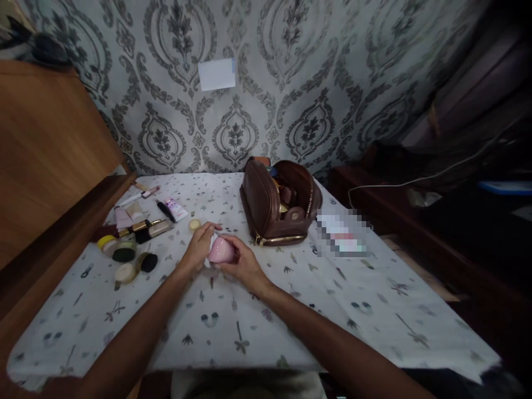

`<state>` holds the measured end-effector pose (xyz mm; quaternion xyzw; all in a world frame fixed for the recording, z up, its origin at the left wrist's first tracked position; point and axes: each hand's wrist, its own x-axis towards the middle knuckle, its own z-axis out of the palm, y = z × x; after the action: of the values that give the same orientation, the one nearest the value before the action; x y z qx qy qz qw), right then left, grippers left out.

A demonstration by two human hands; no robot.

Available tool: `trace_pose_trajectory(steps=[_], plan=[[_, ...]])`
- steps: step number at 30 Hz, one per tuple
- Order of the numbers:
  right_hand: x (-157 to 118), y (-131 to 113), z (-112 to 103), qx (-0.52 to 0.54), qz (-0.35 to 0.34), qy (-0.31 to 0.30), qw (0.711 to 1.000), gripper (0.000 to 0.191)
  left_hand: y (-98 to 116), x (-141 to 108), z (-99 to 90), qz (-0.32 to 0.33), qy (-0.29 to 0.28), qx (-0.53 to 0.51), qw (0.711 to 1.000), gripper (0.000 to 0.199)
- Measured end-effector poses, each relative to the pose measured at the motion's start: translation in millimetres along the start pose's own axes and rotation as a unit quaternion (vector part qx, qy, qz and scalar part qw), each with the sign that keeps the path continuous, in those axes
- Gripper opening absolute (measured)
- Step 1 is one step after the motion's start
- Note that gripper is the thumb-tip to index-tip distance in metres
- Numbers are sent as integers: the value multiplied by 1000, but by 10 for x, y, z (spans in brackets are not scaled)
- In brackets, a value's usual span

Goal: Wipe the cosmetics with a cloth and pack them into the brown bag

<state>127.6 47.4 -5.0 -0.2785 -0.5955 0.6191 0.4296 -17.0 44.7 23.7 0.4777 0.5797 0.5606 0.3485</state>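
Note:
My right hand [248,267] is wrapped round a glossy pink rounded container [221,252], perhaps a jar, above the table. On its other side, my left hand [197,249] presses a white wipe or cloth [207,259] against it; the fingers are partly hidden. Just beyond my left hand lies a small pale-yellow round lid or pot [194,224]. A brown leather bag [260,202] stands unzipped behind my right hand, with several items inside that are hard to make out.
To the left lie several cosmetic tubes and bottles [160,228] and round jars [124,252]. A blurred-out flat object [343,233] lies right of the bag. A patterned cloth [291,343] covers the table; a wooden panel [54,133] borders its left side, with the wall behind.

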Motion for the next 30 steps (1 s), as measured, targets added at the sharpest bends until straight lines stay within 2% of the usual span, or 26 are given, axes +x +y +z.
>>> trace_pose_trajectory(steps=[3,6,8,11,15,19,23,26,30], plan=[[19,14,-28,-21,5,33,999,61,60,-59,0,-3,-78,6,997,31],[31,-6,-53,-60,-5,53,997,57,141,-129,-2,48,-155,43,986,34],[23,-29,-59,-114,-28,60,991,54,183,-166,9,76,-154,70,983,32],[-9,-54,-51,-204,-52,57,976,53,207,-189,42,95,-116,108,983,25],[-60,-53,-32,-226,-71,17,971,56,162,-140,47,82,-68,78,991,24],[-78,-55,-21,-176,-72,-6,982,56,65,-35,-11,-23,-36,-16,999,25],[-48,-81,-2,-34,-6,-14,999,62,14,25,-39,-84,-39,-65,994,28],[-18,-115,25,100,48,-13,994,62,51,13,-15,-112,-43,-112,986,34],[-2,-139,57,195,87,8,977,63,153,-44,33,-149,-66,-225,961,42]])
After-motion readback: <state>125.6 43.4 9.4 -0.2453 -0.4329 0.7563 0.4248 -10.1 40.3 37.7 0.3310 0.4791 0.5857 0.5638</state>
